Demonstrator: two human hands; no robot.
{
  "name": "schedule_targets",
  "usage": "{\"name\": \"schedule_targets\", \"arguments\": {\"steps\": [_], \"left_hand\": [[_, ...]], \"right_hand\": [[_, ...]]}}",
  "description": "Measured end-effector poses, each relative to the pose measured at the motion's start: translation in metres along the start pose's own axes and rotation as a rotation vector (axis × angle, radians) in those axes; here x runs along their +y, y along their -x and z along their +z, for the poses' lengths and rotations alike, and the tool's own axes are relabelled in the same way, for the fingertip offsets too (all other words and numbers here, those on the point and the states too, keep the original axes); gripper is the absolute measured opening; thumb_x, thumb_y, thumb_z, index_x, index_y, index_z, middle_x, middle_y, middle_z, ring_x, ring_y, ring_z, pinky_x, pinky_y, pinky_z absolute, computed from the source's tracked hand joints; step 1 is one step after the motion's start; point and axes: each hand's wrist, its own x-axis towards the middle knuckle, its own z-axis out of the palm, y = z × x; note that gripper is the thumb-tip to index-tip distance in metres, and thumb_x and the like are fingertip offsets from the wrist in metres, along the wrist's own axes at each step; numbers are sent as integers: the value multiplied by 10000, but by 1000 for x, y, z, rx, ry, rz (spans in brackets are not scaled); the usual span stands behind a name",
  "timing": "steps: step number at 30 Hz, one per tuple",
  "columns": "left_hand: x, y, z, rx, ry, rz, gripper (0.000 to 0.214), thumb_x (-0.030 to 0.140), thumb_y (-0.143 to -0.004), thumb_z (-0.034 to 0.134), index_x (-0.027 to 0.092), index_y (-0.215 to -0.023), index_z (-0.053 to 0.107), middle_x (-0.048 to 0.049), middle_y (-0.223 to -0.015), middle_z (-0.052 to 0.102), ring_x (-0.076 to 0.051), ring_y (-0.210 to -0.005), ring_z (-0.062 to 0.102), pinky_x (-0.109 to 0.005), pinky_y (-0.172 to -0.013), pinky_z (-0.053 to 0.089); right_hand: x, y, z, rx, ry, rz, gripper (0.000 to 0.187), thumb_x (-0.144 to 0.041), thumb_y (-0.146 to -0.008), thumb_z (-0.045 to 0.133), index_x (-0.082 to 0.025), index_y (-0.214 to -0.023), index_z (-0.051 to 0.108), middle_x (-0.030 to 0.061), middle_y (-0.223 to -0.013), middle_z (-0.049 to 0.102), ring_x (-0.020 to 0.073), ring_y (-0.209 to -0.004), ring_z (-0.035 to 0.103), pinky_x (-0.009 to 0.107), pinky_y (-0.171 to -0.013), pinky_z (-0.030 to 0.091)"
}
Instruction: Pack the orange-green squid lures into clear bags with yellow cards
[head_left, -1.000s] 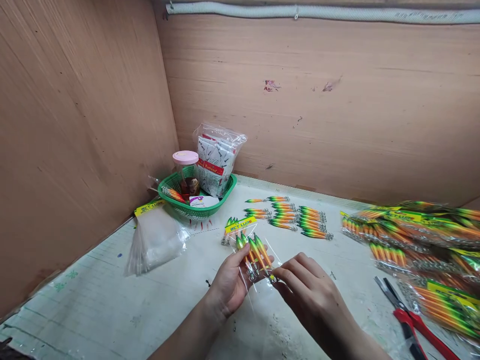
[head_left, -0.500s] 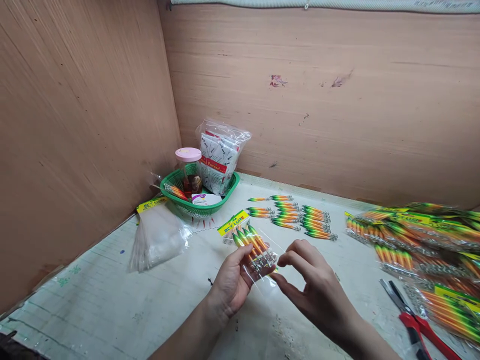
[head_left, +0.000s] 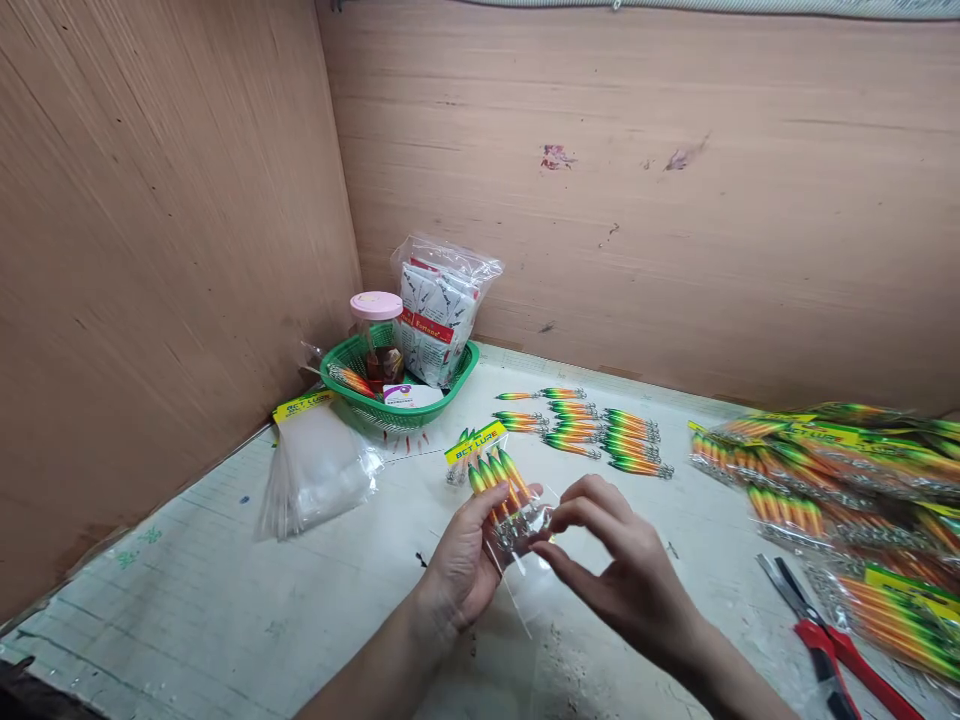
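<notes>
My left hand (head_left: 459, 565) is closed round a clear plastic bag of squid-jig lures (head_left: 501, 483), its thumb lying across them. A yellow-green header reading BCT LURE tops the bag, and the metal hooks point toward me. At the bag's hook end, the thumb and index finger of my right hand (head_left: 626, 560) close on the clear plastic edge; the exact contact is partly hidden. Just behind the header lie a few loose lures (head_left: 456, 468), partly covered. Farther back, more loose lures (head_left: 574, 437) lie in rows on the white table (head_left: 337, 620).
Flat header bags (head_left: 319, 470) lie at left. Behind them, a green basket (head_left: 457, 385) holds a pink-lidded jar (head_left: 377, 340) and a bag of printed packets (head_left: 435, 325). Filled lure bags (head_left: 810, 460) pile up at right, near red-handled scissors (head_left: 817, 630). Wooden panels stand left and behind.
The held bag has shifted slightly right and its clear end now hangs lower toward me. My right hand's fingertips have moved slightly left, onto the bag's edge.
</notes>
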Motion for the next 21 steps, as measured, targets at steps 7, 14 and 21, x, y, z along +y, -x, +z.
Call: {"name": "schedule_targets", "arguments": {"steps": [7,14,21], "left_hand": [[26,-7,-3,75,204,217,185,189,-853,523,83,-975,612,-145,-989,698,-263,-915,675,-349,-749,582],[34,-16,-10,167,274,341,162,107,-868,467,98,-958,601,-105,-870,719,-217,-827,699,-332,-735,590],[30,-19,-11,184,258,335,183,100,-844,521,97,-997,622,-100,-848,723,-200,-816,699,-327,-787,576]], "right_hand": [[55,-17,33,-95,-68,250,108,-226,-844,524,-196,-740,522,-4,-690,525,115,-606,485,252,-563,412],[74,-32,103,-347,8,238,134,-278,-841,591,-146,-853,577,10,-840,579,119,-737,560,275,-655,477],[65,-36,110,-384,89,300,206,-340,-881,551,-144,-937,578,25,-929,591,132,-798,577,306,-694,496]]}}
